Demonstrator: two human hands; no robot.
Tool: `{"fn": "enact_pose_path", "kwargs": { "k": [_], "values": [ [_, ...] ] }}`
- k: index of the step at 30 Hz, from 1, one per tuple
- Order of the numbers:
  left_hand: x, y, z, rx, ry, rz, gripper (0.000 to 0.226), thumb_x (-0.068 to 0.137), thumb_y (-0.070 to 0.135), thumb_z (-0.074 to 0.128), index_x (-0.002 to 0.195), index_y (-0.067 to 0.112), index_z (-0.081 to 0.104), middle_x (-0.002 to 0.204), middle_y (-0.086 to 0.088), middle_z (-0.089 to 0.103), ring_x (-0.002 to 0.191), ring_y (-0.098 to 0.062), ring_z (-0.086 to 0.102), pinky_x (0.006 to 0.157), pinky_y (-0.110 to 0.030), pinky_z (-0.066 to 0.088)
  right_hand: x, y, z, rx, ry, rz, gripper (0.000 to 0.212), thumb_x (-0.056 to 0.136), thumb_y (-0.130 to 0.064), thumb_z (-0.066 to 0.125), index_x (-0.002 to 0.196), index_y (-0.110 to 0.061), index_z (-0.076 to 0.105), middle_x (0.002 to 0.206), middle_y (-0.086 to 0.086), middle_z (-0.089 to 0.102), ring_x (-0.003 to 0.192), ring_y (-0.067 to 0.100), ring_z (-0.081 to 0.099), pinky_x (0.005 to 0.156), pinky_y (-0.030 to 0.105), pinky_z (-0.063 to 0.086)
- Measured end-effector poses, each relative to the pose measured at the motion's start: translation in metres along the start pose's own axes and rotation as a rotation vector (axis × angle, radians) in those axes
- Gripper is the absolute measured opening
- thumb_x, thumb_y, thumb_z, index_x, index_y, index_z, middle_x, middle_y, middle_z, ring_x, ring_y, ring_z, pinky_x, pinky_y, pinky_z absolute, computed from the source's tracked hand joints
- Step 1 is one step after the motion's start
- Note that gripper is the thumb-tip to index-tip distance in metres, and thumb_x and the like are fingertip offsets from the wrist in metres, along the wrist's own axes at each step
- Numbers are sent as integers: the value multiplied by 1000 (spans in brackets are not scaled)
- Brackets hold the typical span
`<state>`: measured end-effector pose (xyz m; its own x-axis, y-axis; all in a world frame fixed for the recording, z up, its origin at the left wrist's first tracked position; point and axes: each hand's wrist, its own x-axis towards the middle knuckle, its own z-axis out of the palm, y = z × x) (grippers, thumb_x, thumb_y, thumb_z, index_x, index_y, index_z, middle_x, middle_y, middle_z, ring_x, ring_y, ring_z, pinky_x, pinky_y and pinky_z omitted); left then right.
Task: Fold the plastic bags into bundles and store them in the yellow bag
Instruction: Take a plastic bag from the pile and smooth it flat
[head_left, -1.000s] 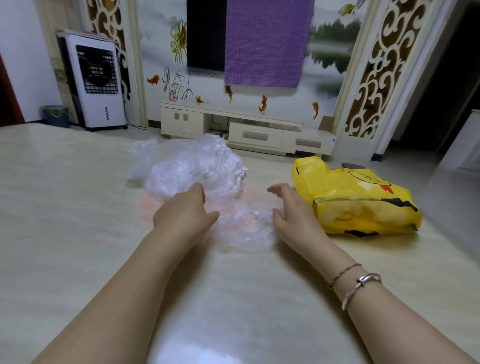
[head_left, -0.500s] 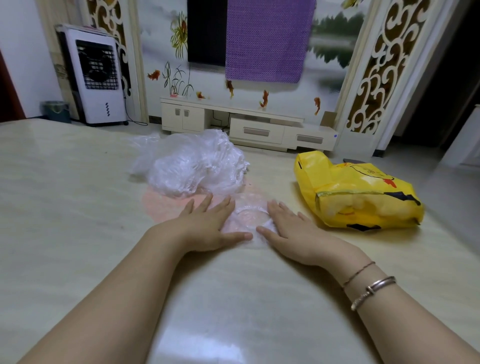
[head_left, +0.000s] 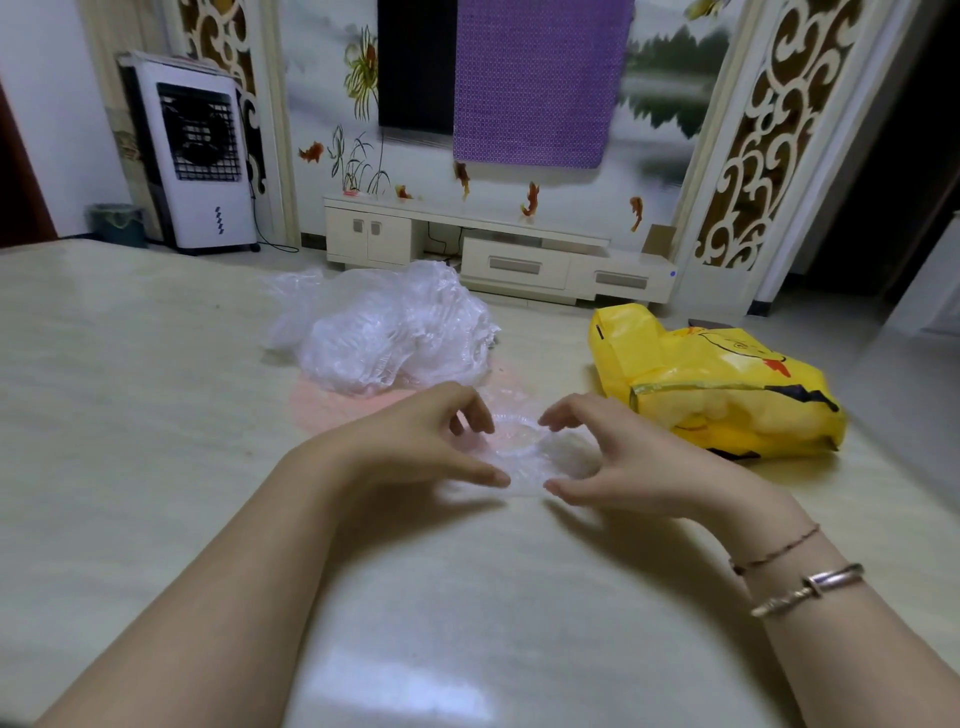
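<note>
Your left hand (head_left: 415, 441) and right hand (head_left: 623, 457), fingers curled, pinch the clear plastic bag (head_left: 519, 452) between them; the yellow bag (head_left: 727, 395) lies nearer your right.

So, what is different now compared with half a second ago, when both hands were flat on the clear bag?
Both hands have lifted off their palms: the left hand and right hand now curl their fingers and thumbs around the edges of the clear bag, gathering it. The pile of bags and the yellow bag lie unchanged on the table.
</note>
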<state>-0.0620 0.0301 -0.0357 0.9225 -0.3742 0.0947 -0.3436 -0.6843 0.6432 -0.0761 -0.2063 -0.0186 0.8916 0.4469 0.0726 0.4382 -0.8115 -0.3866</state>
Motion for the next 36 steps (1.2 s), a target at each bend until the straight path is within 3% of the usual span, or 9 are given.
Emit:
{"fn": "enact_pose_path", "kwargs": {
  "k": [4, 11, 14, 17, 21, 25, 30, 33, 36],
  "values": [
    [-3, 3, 1, 30, -52, -32, 58, 63, 50, 84, 109, 35, 53, 106, 22, 46, 98, 5, 48, 78, -17, 40, 1, 2, 5, -46, -30, 23, 45, 80, -22, 63, 122, -28, 48, 116, -14, 49, 110, 5, 47, 93, 22, 43],
    [-4, 2, 2, 31, 1, -19, 50, 72, 38, 78, 113, 33, 50, 109, 18, 46, 98, -3, 52, 86, -21, 45, 20, 7, 22, -29, 324, 14, 9, 89, -17, 53, 89, -15, 62, 83, -3, 63, 80, 16, 56, 71, 35, 45],
    [0, -2, 2, -4, 18, -35, 40, 77, 35, 73, 110, 32, 50, 109, 16, 50, 92, -5, 55, 83, -26, 48, 24, 6, 24, 152, 391, 71, 17, 89, -21, 55, 79, -11, 63, 75, 5, 65, 74, 20, 58, 66, 32, 42],
    [7, -4, -1, -11, 140, -84, 6, 90, 26, 55, 94, 22, 55, 93, 6, 61, 80, -14, 57, 68, -25, 44, 26, 3, 24, 320, 437, 113, 21, 90, -17, 53, 75, -7, 63, 71, 6, 68, 70, 21, 60, 64, 31, 43],
    [15, -8, -2, -37, 280, -185, 19, 95, 19, 46, 80, 16, 58, 76, 0, 63, 74, -20, 59, 67, -30, 45, 31, 3, 29, 321, 436, 197, 25, 93, -21, 53, 78, -3, 61, 62, 4, 66, 60, 17, 54, 51, 25, 40],
    [14, -10, 5, 150, 334, -257, 13, 90, 20, 47, 91, 13, 58, 89, -3, 61, 86, -25, 57, 70, -33, 43, 37, 6, 35, 99, 435, 262, 21, 91, -29, 58, 78, -12, 58, 68, -3, 55, 71, 19, 53, 57, 32, 35],
    [10, -2, 11, 413, 375, -346, 10, 88, 14, 48, 98, 14, 45, 94, -1, 47, 87, -25, 46, 68, -30, 33, 41, -3, 41, -194, 374, 296, 24, 92, -34, 52, 103, -14, 51, 97, 4, 56, 94, 27, 55, 62, 34, 35],
    [9, -2, 12, 423, 378, -334, 14, 89, 15, 49, 102, 13, 46, 100, -2, 46, 95, -27, 49, 71, -31, 35, 42, -1, 42, -250, 353, 308, 29, 93, -36, 51, 105, -10, 52, 108, 8, 49, 100, 30, 53, 70, 36, 40],
    [11, -9, 10, 236, 383, -297, 20, 83, 14, 55, 103, 16, 54, 107, -2, 50, 97, -25, 53, 76, -33, 44, 40, 1, 41, -130, 335, 276, 15, 88, -28, 56, 88, -13, 55, 102, 8, 48, 102, 27, 47, 76, 34, 37]
  ]
}}
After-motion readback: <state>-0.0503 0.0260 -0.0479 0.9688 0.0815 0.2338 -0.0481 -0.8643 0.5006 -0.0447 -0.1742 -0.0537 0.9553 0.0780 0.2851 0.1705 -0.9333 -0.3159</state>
